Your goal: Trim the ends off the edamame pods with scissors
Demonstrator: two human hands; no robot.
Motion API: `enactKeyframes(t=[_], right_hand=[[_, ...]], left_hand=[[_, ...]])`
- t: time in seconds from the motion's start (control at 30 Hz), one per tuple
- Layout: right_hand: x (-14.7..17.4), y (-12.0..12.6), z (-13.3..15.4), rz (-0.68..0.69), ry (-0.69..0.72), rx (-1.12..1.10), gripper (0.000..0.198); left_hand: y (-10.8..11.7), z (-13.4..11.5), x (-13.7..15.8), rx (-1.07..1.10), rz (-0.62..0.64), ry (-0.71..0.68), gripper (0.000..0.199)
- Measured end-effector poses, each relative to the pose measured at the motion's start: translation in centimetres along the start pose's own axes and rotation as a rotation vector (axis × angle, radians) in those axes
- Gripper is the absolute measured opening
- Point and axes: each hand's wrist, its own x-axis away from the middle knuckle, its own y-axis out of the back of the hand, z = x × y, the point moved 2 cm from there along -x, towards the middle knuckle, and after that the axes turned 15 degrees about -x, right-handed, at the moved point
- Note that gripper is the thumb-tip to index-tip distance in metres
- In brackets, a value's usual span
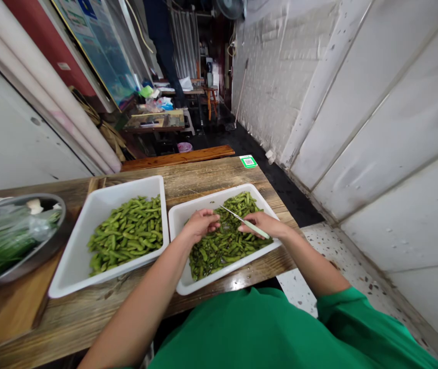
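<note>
My right hand is closed on a tool with a pale green handle and a thin pointed metal blade; I cannot tell whether it is scissors or a knife. The blade points left, toward my left hand. That hand has its fingers curled together, and whatever they hold is hidden. Both hands are over a white plastic tub of wet green soybean pods. To the left, a second white tub holds more soybean pods, which look drier.
The tubs stand on a wooden table with a green QR-code card at its far corner. At far left, a metal bowl holds bagged green vegetables. Beyond are a wooden bench and a low cluttered table. A white wall runs along the right.
</note>
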Motion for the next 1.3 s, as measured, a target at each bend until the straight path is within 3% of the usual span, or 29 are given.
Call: enactKeyframes(t=[0.13,0.5,0.73,0.83,1.0,1.17,1.3], right_hand=[[0.1,0.0,0.3,0.035,-0.007,-0.094,0.043],[0.0,0.2,0.5,0.093,-0.026,-0.074,0.046],[0.1,-0.2,0.9,0.105,-0.005,-0.063,0.047],[0.1,-0.3,0.9,0.096,0.013,-0.057,0.046],[0.2,-0.5,0.6,0.055,0.009,-0.044,0.046],[0.0,-0.7,0.6,-0.015,0.045,0.110,0.046],[-0.3,-0.5,0.1,-0.059,0.037,0.154,0.045]], left_hand=[[0.1,-0.5,0.1,0.231,-0.011,-0.046,0.029],[-0.3,-0.8,-0.2,0.335,0.005,-0.193,0.025],[-0.6,-0.5,-0.4,0.158,-0.152,-0.209,0.028],[-1.0,-0.3,-0.6,0.053,-0.155,-0.199,0.034],[-1.3,0.2,-0.8,0.050,-0.158,-0.126,0.036],[-1.4,0.4,-0.8,0.151,-0.045,0.109,0.027],[-1.3,0.7,-0.7,0.098,0.008,0.214,0.020]])
